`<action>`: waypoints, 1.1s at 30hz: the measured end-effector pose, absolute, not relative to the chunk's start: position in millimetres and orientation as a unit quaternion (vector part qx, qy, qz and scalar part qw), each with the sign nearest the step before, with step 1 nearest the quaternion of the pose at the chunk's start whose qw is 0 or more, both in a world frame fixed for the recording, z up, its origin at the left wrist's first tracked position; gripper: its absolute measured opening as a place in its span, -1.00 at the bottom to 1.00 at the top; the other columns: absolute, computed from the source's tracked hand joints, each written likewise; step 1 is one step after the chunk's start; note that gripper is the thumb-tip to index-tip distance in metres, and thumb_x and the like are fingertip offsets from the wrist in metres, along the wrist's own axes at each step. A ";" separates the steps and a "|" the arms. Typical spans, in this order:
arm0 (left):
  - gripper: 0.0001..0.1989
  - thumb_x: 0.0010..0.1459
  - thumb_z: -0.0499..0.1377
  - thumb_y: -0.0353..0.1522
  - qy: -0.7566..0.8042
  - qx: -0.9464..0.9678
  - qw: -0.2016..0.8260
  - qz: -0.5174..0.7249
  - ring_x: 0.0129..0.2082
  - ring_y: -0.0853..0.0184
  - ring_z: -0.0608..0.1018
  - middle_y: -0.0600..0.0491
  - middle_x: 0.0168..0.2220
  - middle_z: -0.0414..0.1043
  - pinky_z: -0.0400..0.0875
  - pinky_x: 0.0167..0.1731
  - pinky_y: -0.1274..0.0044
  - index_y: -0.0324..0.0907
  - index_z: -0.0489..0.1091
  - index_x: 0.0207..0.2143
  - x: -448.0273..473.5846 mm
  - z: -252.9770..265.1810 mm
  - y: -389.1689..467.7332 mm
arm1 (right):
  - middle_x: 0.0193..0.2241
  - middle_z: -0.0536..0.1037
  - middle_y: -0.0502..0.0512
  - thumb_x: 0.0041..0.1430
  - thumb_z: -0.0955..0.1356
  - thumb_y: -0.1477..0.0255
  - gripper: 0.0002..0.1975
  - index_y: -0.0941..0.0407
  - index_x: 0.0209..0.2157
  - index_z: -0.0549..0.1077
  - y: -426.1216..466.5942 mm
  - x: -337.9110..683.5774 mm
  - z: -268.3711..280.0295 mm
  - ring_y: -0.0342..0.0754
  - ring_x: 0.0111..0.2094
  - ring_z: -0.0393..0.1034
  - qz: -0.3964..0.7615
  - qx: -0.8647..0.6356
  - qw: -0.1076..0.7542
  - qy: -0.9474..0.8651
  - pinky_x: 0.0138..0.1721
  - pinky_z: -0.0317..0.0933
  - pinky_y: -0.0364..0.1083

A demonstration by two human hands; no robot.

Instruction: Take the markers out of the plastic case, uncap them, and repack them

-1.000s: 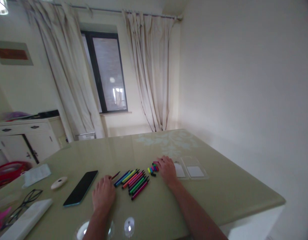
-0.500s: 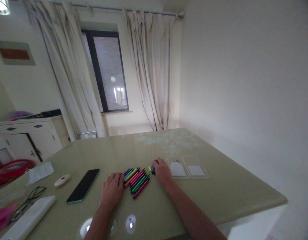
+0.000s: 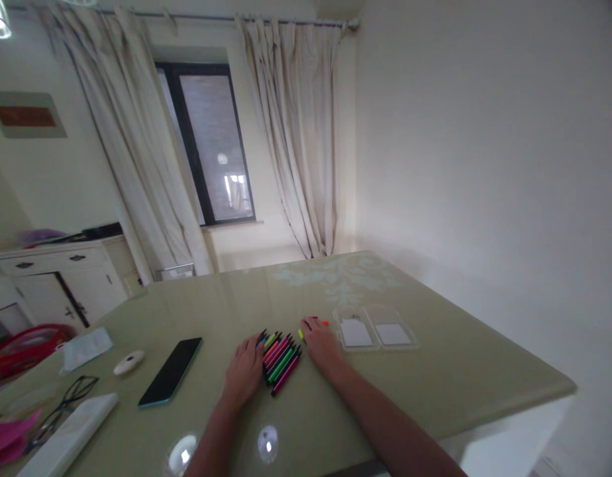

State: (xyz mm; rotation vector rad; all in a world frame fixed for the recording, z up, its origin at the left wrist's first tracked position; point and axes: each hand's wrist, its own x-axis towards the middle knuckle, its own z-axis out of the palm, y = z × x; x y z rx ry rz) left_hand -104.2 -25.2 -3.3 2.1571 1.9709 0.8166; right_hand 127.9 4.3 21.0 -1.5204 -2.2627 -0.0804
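Note:
A slanted row of several coloured felt-tip pens with dark tips lies on the table. My left hand rests palm down against the row's left side, its fingers stretched forward and touching the outermost pens. To the right of the row, my right hand is curled down over a few more brightly coloured pens. Yellow and orange-red ends stick out from under its fingers; the rest of them is hidden. Just beyond that hand lies a clear plastic case, opened flat, with a white card in each half.
On the left are a dark phone, a whitish oval object, glasses, a long white object, a pale blue sheet and something pink. The glossy table has its edge at right, near a wall.
My left hand has moved right against the pens, and the row is packed closer together. Beneath my right hand an orange-red end now shows at the right. The view has shifted slightly.

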 end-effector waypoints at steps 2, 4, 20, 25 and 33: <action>-0.49 0.42 -0.20 -0.19 0.636 0.722 0.057 0.268 0.17 0.19 0.46 -0.09 0.14 0.48 0.24 0.24 0.31 -0.15 0.33 0.21 -100.7 -2.0 -22.6 | 0.07 0.52 0.24 0.31 0.22 0.66 -0.63 0.15 0.04 0.49 4.8 129.3 20.6 0.05 0.09 0.37 -0.024 -0.546 0.206 -0.812 0.12 0.21 -0.01; -0.51 0.42 -0.18 -0.19 0.621 0.734 0.062 0.267 0.17 0.21 0.46 -0.05 0.15 0.48 0.20 0.27 0.31 -0.12 0.34 0.21 -99.0 -1.1 -21.5 | 0.06 0.53 0.23 0.33 0.23 0.64 -0.66 0.14 0.02 0.50 4.9 130.9 20.2 0.04 0.09 0.37 -0.021 -0.543 0.207 -0.813 0.12 0.19 -0.02; -0.48 0.41 -0.15 -0.15 0.635 0.706 0.042 0.310 0.29 0.15 0.36 -0.15 0.26 0.36 0.15 0.31 0.22 -0.23 0.30 0.22 -99.9 -1.9 -17.5 | 0.05 0.45 0.23 0.31 0.26 0.63 -0.66 0.14 0.04 0.49 3.0 139.2 24.5 0.05 0.08 0.27 -0.033 -0.529 0.307 -0.791 0.15 0.16 -0.07; -0.45 0.41 -0.16 -0.12 0.645 0.693 0.035 0.319 0.26 0.11 0.39 -0.19 0.23 0.38 0.22 0.27 0.22 -0.26 0.31 0.20 -101.1 -0.8 -16.3 | 0.13 0.42 0.22 0.30 0.24 0.66 -0.62 0.11 0.05 0.50 2.9 139.3 23.8 0.06 0.15 0.24 -0.037 -0.544 0.302 -0.782 0.19 0.14 -0.02; -0.41 0.40 -0.16 -0.06 0.653 0.691 0.023 0.309 0.23 0.06 0.41 -0.21 0.19 0.40 0.22 0.24 0.21 -0.29 0.33 0.17 -98.8 1.5 -18.9 | 0.16 0.42 0.25 0.37 0.24 0.57 -0.70 0.13 0.02 0.50 4.2 137.8 26.5 0.09 0.15 0.25 -0.045 -0.573 0.268 -0.773 0.13 0.14 0.01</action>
